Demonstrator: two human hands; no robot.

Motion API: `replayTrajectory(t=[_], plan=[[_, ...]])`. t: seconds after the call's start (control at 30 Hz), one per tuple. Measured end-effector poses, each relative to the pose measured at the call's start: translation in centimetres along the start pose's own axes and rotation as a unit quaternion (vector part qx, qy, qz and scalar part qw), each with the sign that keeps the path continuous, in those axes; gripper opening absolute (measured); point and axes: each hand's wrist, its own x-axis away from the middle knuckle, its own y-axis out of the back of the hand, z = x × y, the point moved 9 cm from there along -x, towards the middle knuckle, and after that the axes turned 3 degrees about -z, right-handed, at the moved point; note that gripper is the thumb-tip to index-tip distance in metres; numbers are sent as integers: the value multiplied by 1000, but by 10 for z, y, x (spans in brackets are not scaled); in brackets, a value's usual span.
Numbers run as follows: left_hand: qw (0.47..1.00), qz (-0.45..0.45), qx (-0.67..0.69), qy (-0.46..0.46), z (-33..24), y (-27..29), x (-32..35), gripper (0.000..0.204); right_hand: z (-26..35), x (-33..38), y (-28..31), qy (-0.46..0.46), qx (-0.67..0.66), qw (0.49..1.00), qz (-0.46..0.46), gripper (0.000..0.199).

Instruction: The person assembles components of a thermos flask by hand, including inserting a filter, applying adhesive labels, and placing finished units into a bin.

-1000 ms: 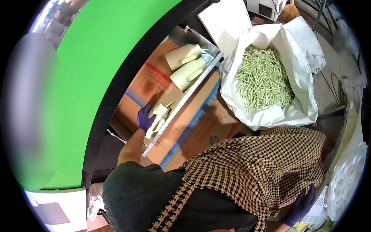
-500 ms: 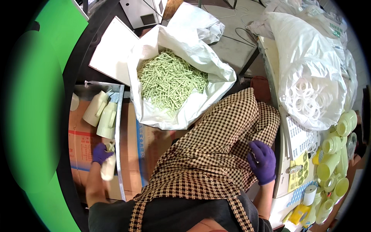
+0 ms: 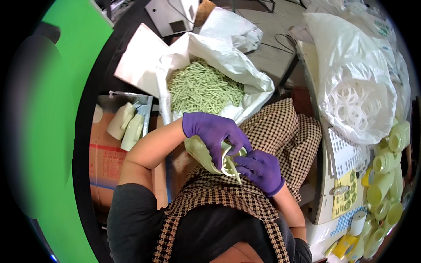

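A pale green plastic jug [image 3: 199, 154] lies tilted above my lap, its open end turned toward my right hand. My left hand [image 3: 215, 131], in a purple glove, is closed on it, the fingers bent over the rim of the opening. From the other side my right hand [image 3: 262, 172], also purple-gloved, grips the edge of that end with bent fingers. What its fingertips pinch there is partly hidden. Two similar pale green jugs [image 3: 132, 132] lie in the metal-edged bin [image 3: 147, 115] to my left.
Beyond my lap stands a white sack [image 3: 228, 52] of short green sticks [image 3: 204, 85]. On the right-hand table are a clear bag [image 3: 355, 52] of white rings [image 3: 351, 105], printed sheets [image 3: 342, 153], a white roll [image 3: 358, 222] and several pale green plastic parts [image 3: 379, 193].
My left hand has brought a jug from the left bin to above my lap. My right hand has moved left off my thigh onto the jug's open end.
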Motion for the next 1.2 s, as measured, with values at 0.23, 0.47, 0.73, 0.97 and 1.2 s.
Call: replayTrajectory(t=[0.23,0.47,0.73,0.97,1.2], plan=[[999,-2,-3,35,6,14,-23,64,2,-4,-2,-30,-9,999,-41,38],[861,-306,-397,81,-52,14,37,129,-35,-9,0,-171,-90,973,-126,16],[700,-588,-399,62,-1,-27,68,95,-16,2,0,-68,-52,985,-153,47],[723,-550,-418,11,0,-39,49,96,-18,24,-60,-121,173,976,52,41],[688,-550,-469,58,5,-32,33,64,-51,20,-83,-185,84,970,134,37]])
